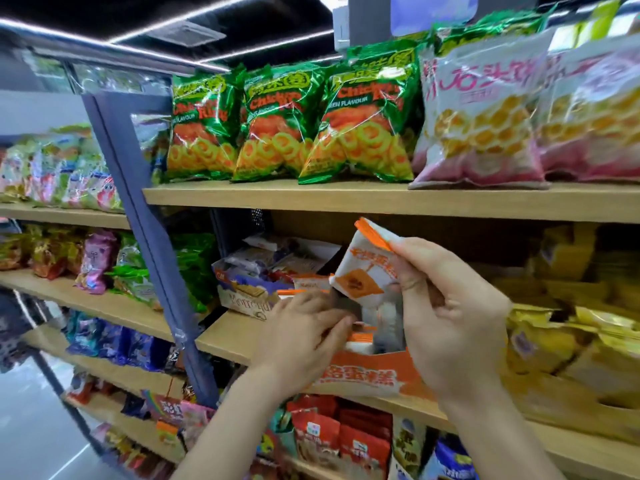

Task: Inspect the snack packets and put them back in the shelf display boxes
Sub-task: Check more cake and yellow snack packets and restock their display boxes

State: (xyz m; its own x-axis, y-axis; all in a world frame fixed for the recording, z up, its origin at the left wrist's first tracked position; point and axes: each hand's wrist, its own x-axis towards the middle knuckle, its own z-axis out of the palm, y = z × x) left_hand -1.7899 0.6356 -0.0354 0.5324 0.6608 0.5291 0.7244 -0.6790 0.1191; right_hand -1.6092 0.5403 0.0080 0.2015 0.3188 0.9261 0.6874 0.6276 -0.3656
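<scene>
Shelves (311, 197) of pale wood carry rows of snacks. At the middle level the right hand (453, 317) grips a white snack packet (363, 271) by its right edge, holding it upright just above an orange display box (377, 374) at the shelf's near lip. The packet has an orange seal on top and orange characters too blurred to read. The white characters on the box front end in "蛋糕". The left hand (304, 336) reaches into the box's open top with its fingers curled among more packets. Blur hides whether it holds one.

Farther left stands a wafer box (242, 296) with script starting "Mont". On the shelf above, green foil bags (360, 123) read "Chick…" and "FLAVOUR", and to their right are pink-and-white bags (481, 126) picturing honeycomb puffs. Yellow bags (561, 341) lie right of the hands.
</scene>
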